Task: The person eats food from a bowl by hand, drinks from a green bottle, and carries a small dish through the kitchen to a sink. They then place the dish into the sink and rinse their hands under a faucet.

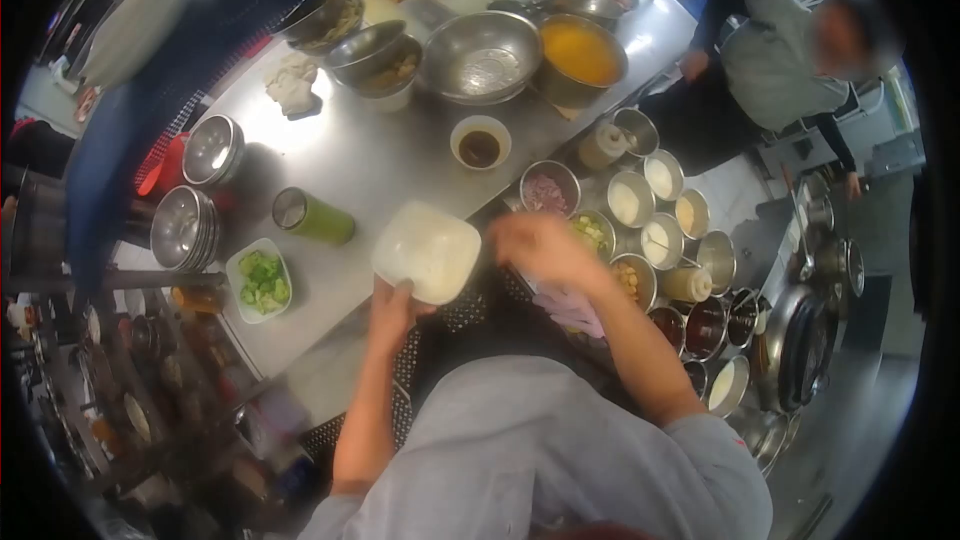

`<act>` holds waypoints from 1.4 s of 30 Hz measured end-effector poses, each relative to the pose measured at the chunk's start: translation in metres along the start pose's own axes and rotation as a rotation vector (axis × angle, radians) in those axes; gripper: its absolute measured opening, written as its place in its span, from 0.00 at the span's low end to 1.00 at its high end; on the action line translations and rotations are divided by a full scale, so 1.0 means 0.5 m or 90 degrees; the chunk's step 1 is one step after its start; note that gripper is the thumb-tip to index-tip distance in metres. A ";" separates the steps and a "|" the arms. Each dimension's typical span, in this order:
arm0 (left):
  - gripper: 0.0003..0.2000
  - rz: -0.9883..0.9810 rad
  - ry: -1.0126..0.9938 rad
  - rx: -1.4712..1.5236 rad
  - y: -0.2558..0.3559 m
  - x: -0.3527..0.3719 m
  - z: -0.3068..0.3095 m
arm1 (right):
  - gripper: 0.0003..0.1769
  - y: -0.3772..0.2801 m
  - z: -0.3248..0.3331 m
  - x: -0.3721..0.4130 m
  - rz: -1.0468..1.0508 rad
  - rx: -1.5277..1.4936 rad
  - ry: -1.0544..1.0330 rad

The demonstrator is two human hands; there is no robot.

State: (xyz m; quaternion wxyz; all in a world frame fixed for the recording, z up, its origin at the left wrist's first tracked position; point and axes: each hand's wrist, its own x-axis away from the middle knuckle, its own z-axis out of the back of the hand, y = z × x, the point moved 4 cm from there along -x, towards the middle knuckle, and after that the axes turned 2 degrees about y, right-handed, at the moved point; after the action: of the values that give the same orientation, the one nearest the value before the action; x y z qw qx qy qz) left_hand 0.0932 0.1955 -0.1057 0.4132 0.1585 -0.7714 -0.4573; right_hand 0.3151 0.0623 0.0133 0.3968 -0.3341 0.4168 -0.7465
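My left hand (393, 312) grips a white square bowl (427, 252) by its near rim, thumb over the edge. The bowl is tilted a little, and its inside looks pale. Just right of it is my right hand (545, 252), slightly blurred, with fingers bent together and pointing toward the bowl; what they pinch, if anything, I cannot tell. Beyond that hand stands a metal tub of chopped red onion (549, 189). Partly behind the hand is a tub of chopped green pieces (592, 232). A pale pink cloth (570, 310) shows below my right wrist.
Left on the steel table (370, 165) are a green drink glass (314, 217), a bowl of green leaves (263, 281) and stacked metal bowls (185, 228). A bowl of dark sauce (480, 144) sits ahead. Several ingredient tubs (660, 238) line the right. A person (780, 60) stands farther right.
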 end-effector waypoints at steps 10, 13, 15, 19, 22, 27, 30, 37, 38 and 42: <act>0.28 0.026 0.159 0.006 0.000 -0.113 0.006 | 0.24 0.311 0.041 -0.372 -0.066 0.220 0.150; 0.29 0.026 0.196 0.001 -0.008 -0.121 0.000 | 0.23 0.288 0.041 -0.384 -0.086 0.222 0.046; 0.29 0.015 0.190 0.055 0.003 -0.112 -0.024 | 0.22 0.180 0.049 -0.356 -0.102 0.207 -0.019; 0.29 0.017 0.147 0.126 -0.010 -0.103 -0.056 | 0.22 0.075 0.015 -0.319 -0.100 0.202 -0.168; 0.29 0.021 0.142 0.117 -0.007 -0.057 -0.060 | 0.23 0.082 -0.052 -0.304 -0.024 0.248 -0.214; 0.28 -0.005 0.109 0.128 0.003 -0.016 -0.033 | 0.25 0.053 -0.112 -0.247 0.091 0.376 -0.208; 0.29 -0.024 0.089 0.067 0.013 0.012 0.006 | 0.28 -0.015 -0.093 -0.192 0.036 0.306 -0.201; 0.32 0.004 0.000 0.094 0.066 0.084 0.060 | 0.27 0.018 -0.097 -0.087 -0.173 -0.054 -0.238; 0.32 0.008 -0.017 0.101 0.075 0.086 0.061 | 0.26 0.028 -0.115 -0.080 -0.182 -0.099 -0.239; 0.34 0.061 -0.052 0.040 0.053 0.074 0.098 | 0.24 0.040 -0.158 -0.075 -0.165 -0.171 -0.194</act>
State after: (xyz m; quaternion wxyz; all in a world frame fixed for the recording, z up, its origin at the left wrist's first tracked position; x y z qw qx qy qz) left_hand 0.0361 0.2147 -0.0772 0.3978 0.1157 -0.8080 -0.4188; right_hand 0.2730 0.1162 -0.0447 0.3084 -0.5434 0.4010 -0.6699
